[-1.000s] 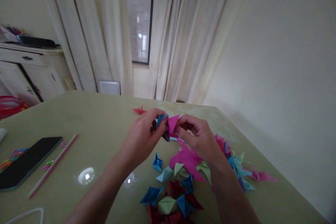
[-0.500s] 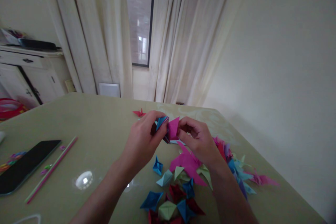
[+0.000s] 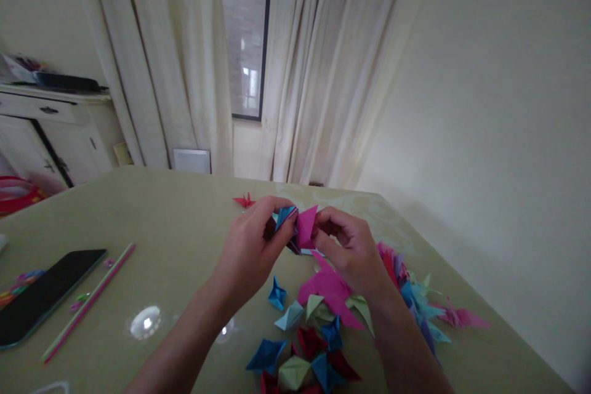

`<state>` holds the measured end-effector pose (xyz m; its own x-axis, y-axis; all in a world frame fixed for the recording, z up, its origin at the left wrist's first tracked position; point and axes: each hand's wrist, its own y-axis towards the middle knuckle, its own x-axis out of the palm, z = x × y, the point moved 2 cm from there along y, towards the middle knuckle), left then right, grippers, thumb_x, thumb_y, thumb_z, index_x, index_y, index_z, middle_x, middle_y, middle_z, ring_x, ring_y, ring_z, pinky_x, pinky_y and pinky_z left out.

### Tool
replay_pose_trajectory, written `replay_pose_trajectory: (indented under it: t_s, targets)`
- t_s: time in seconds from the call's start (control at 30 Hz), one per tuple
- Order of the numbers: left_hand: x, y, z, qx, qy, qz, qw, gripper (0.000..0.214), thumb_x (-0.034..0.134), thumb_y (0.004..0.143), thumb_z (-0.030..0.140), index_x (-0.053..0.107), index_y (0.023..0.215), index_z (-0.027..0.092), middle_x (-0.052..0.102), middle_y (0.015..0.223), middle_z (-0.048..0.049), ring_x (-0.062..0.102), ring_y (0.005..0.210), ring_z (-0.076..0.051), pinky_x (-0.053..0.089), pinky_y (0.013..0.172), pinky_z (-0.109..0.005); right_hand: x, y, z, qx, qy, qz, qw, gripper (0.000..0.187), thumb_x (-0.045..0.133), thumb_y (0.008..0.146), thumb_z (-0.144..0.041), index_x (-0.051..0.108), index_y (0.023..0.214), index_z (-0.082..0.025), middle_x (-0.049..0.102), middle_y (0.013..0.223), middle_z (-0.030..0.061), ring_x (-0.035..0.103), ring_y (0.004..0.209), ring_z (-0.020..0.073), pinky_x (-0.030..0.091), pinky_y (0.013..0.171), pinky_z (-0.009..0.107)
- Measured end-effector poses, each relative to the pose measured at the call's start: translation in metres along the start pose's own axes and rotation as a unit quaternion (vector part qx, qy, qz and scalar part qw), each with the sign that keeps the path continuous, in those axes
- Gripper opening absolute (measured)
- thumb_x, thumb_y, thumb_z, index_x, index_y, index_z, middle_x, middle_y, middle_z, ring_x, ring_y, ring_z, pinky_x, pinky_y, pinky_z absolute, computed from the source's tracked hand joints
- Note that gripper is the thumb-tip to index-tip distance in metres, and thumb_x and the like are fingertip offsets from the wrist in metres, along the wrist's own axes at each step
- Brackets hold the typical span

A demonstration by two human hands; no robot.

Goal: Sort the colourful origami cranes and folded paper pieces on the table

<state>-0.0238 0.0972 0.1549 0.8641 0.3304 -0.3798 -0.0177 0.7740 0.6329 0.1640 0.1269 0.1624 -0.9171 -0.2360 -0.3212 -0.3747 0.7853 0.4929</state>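
Note:
Above the table, my left hand (image 3: 252,240) is closed on a small stack of folded paper, with a blue folded piece (image 3: 285,215) on its upper side. My right hand (image 3: 348,243) pinches the right edge of a pink folded paper (image 3: 306,226), which touches the left-hand stack. How the pieces join is hidden by the fingers. Below the hands lie a larger pink origami shape (image 3: 330,286), a blue origami piece (image 3: 277,293), a pale blue one (image 3: 290,315) and a cluster of blue, dark red and pale green pieces (image 3: 294,373).
A heap of origami cranes (image 3: 418,298) lies right of my right forearm, a pink crane (image 3: 457,315) beside it. A red crane (image 3: 244,200) sits beyond my left hand. At left are a black phone (image 3: 50,295) and a pink-green stick (image 3: 90,301). The table's right edge borders a wall.
Both hands keep nearly the same hold, and the pink paper has shifted very slightly to the right. The camera view has tilted a little.

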Motion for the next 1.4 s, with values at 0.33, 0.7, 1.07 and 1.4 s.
replay_pose_trajectory:
  t_s: [0.33, 0.7, 1.07, 1.4]
  targets:
    - [0.006, 0.000, -0.002, -0.038, -0.108, -0.037, 0.993, 0.022, 0.054, 0.104, 0.035, 0.068, 0.117, 0.022, 0.070, 0.075, 0.0024, 0.064, 0.050, -0.008, 0.054, 0.050, -0.018, 0.004, 0.001, 0.006, 0.013, 0.038, -0.032, 0.999, 0.016, 0.067, 0.095, -0.034, 0.073, 0.096, -0.019, 0.070, 0.086, 0.0044, 0.064, 0.078, 0.0182, 0.052, 0.072, 0.028]
    - [-0.005, 0.000, -0.001, -0.056, -0.279, -0.157, 0.946, 0.046, 0.059, 0.102, 0.032, 0.055, 0.147, 0.025, 0.078, 0.106, -0.0081, 0.078, 0.095, -0.020, 0.067, 0.086, -0.033, -0.008, 0.001, 0.001, -0.002, 0.059, 0.015, 0.998, 0.015, 0.075, 0.092, -0.034, 0.077, 0.096, -0.020, 0.074, 0.088, 0.0038, 0.067, 0.078, 0.0172, 0.056, 0.071, 0.026]
    - [-0.005, 0.001, 0.004, -0.060, -0.204, -0.081, 0.974, 0.031, 0.068, 0.093, 0.026, 0.066, 0.124, 0.021, 0.072, 0.081, -0.0013, 0.068, 0.066, -0.013, 0.057, 0.058, -0.021, -0.006, 0.002, -0.001, 0.010, 0.115, -0.021, 0.993, 0.014, 0.081, 0.089, -0.033, 0.081, 0.097, -0.022, 0.078, 0.091, 0.0042, 0.073, 0.082, 0.0184, 0.060, 0.077, 0.028]
    - [-0.006, 0.001, 0.011, -0.033, -0.152, -0.027, 0.987, 0.019, 0.070, 0.089, 0.022, 0.068, 0.107, 0.021, 0.069, 0.083, 0.0003, 0.061, 0.064, -0.010, 0.051, 0.055, -0.019, -0.012, 0.004, -0.003, -0.039, 0.056, -0.025, 0.997, 0.013, 0.076, 0.094, -0.034, 0.082, 0.094, -0.022, 0.074, 0.086, 0.0033, 0.069, 0.078, 0.0170, 0.055, 0.073, 0.026]
